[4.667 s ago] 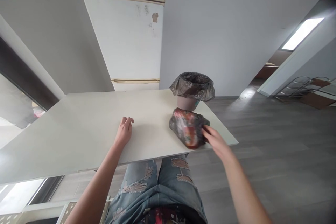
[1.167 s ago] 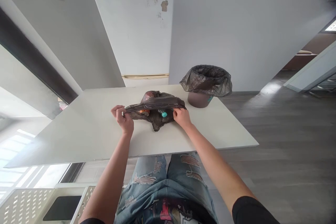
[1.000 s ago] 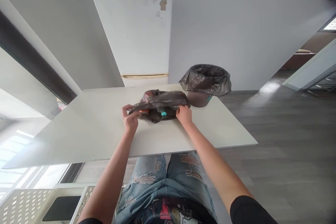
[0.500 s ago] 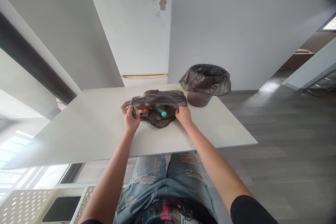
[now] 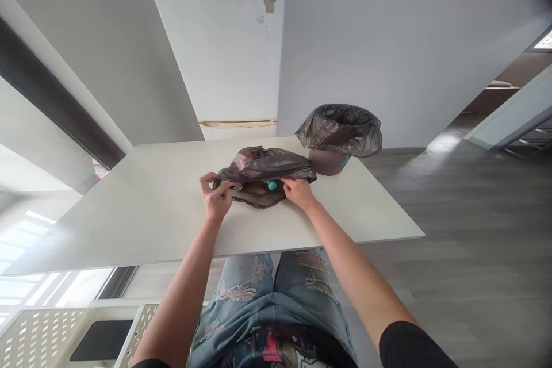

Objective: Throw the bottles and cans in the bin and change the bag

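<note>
Dark, see-through plastic forms the bag [image 5: 276,165] lying on the pale counter [image 5: 150,201], at twelve o'clock from the wearer, its mouth gaping toward six. The left hand [image 5: 217,201] pinches the rim at the mouth's nine o'clock between thumb and forefinger; the fingers of the right hand [image 5: 299,191] curl around the edge at three, their tips hidden by film. A teal cap [image 5: 272,185] shows inside, slightly toward two from the mouth's centre, and something reddish [image 5: 245,156] shows through the film toward eleven. Holding the mouth spread looks like the step in hand: even tension from both sides should serve best, with the sagging upper edge raised toward twelve and the lower lip kept from tipping, since loose contents could roll out toward six. Such thin film probably stretches, so gather several folds rather than one layer. The lined bin [image 5: 330,162] stands just beside it, toward two.
</note>
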The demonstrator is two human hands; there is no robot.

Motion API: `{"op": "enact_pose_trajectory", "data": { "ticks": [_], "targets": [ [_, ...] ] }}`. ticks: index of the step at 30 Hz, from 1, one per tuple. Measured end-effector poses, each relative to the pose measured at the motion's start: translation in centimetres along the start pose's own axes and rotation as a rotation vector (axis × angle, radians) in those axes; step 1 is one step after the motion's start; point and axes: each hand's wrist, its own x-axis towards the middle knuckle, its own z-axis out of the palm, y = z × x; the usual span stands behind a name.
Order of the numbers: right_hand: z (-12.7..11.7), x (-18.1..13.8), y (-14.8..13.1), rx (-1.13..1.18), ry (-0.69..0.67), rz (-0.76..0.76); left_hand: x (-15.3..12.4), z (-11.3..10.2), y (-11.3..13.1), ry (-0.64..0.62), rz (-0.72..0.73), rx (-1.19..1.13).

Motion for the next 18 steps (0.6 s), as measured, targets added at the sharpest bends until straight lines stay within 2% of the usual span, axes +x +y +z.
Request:
{"op": "enact_pose_trajectory", "data": {
  "ticks": [2, 4, 10, 14, 18],
  "targets": [
    [0.2, 0.1, -1.1, 0.024, -0.085, -0.131, -0.4, 0.4, 0.3, -0.065, 0.048, 0.008],
    [0.2, 0.3, -1.9, 0.048, -0.131, -0.192, -0.6, 0.8, 0.6, -0.123, 0.081, 0.014],
    [-1.2, 0.0, -2.1, 0.054, -0.08, -0.168, -0.4, 1.1, 0.9, -0.236, 0.045, 0.053],
    [-4.3, -1.3, -2.6, 0.06, 0.15, -0.116, -0.7, 1.4, 0.4, -0.289, 0.038, 0.045],
    [-8.3, -3.3, -5.3, 0.275, 0.405, 0.037, -1.2, 2.2, -0.2, -0.305, -0.017, 0.073]
  ]
}}
